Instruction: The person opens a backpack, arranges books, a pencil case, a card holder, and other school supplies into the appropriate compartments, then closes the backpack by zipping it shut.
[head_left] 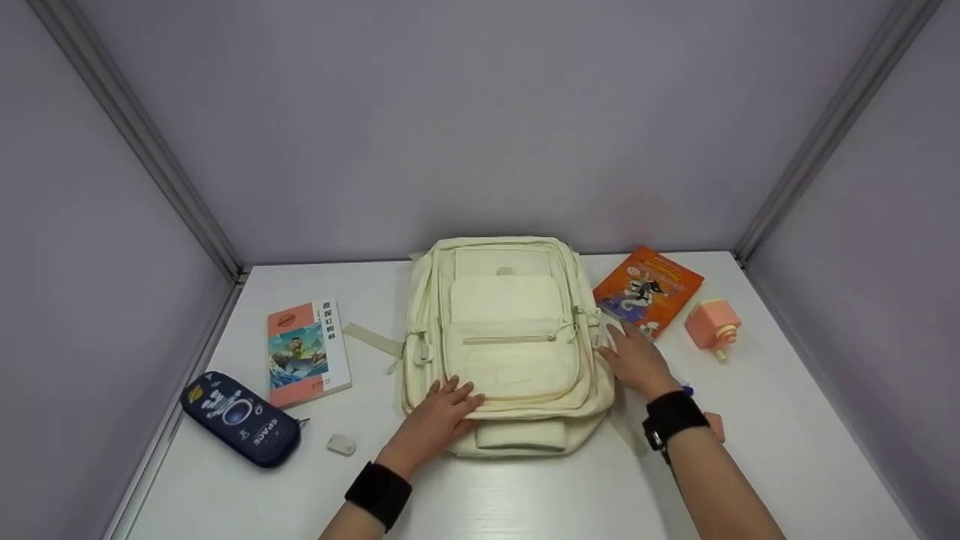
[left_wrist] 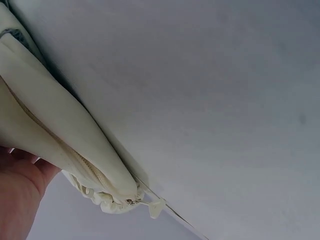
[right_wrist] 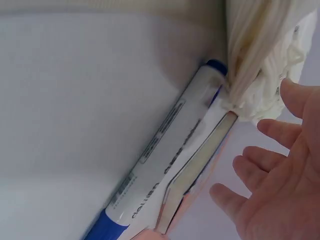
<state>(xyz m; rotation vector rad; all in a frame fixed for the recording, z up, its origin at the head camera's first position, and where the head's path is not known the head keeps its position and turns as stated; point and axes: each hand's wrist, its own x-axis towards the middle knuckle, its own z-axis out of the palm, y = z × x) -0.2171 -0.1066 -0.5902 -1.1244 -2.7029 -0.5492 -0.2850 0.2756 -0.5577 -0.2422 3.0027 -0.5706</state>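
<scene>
Between the left hand [head_left: 436,420], resting loosely on its front, and the right hand [head_left: 639,361], fingers spread at its side, both gripping nothing, lies a cream backpack [head_left: 506,300], maybe to keep it steady, with an orange book [head_left: 671,281] past the right hand.

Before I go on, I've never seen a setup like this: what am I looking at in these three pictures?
No machine here: a person works bare-handed, wearing a camera on the head and one on each wrist. The wide picture looks down from the head; the close ones come from the left and right wrists.

On the white table lies a cream backpack. To its left are a book, a dark blue case and a small pale object; to its right, an orange book, a pink boxy object and a marker.

The left hand touches the backpack's lower front; the right hand, fingers spread, is at its side. Neither appears to grip anything.
</scene>
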